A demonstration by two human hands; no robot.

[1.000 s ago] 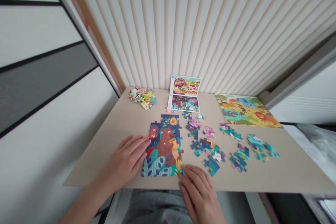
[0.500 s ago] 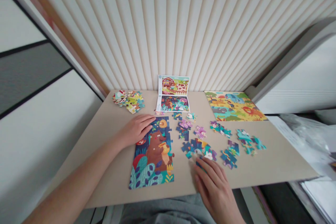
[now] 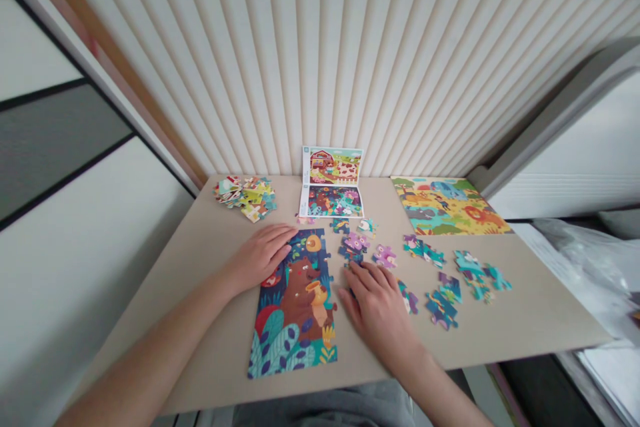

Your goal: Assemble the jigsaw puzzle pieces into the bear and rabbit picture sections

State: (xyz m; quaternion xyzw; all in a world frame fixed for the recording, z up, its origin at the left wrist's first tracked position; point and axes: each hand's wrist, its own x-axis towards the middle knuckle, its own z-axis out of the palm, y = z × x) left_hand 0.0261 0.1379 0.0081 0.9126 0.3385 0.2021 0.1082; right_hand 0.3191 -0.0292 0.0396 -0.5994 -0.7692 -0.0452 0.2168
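A partly joined bear puzzle lies flat near the front, its right edge showing tabs and notches. Along its upper left edge rests my left hand, fingers stretched out and lying flat. Just right of the puzzle, my right hand is bent palm down over dark blue pieces, with its thumb and fingertips around a dark blue puzzle piece, mostly hidden. Past those fingertips lie purple and blue pieces. A lone purple piece sits beside them. More teal and blue pieces are scattered to the right.
A folded picture card leans at the back against the pleated panel. Back left is a heap of loose pieces. A finished animal puzzle lies back right. The beige table's front edge meets my lap.
My right hand has moved forward and left, from the near side of the blue pieces to beside the bear puzzle. My left hand stays on the puzzle's edge. The view has shifted slightly.
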